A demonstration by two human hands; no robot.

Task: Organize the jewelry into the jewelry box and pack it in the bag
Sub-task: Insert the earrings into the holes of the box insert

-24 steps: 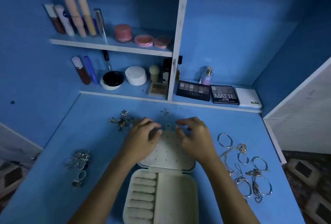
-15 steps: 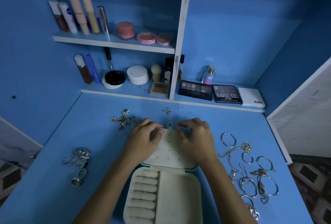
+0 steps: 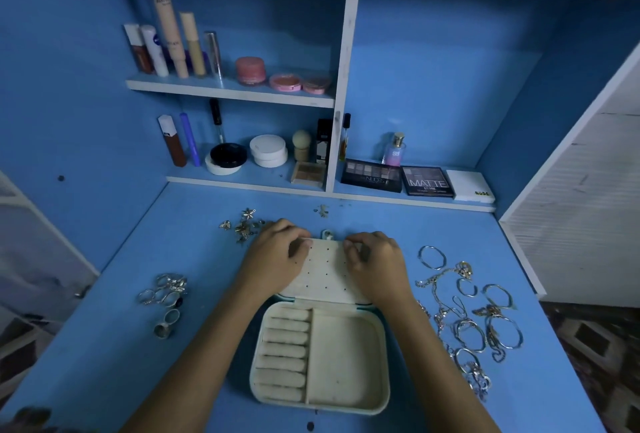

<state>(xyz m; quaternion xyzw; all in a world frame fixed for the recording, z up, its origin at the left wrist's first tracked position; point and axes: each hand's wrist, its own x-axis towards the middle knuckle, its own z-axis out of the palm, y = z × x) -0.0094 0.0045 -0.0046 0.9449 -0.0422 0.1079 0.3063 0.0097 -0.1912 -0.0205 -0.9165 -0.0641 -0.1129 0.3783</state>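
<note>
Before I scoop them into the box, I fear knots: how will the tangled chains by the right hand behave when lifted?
The chains look thin and floppy, so they would likely dangle. They lie looped through the bangles, so lifting one probably drags its neighbours. Probably light.

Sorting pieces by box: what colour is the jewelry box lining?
Cream, with a teal outer edge; the jewelry box shows in the head view.
</note>
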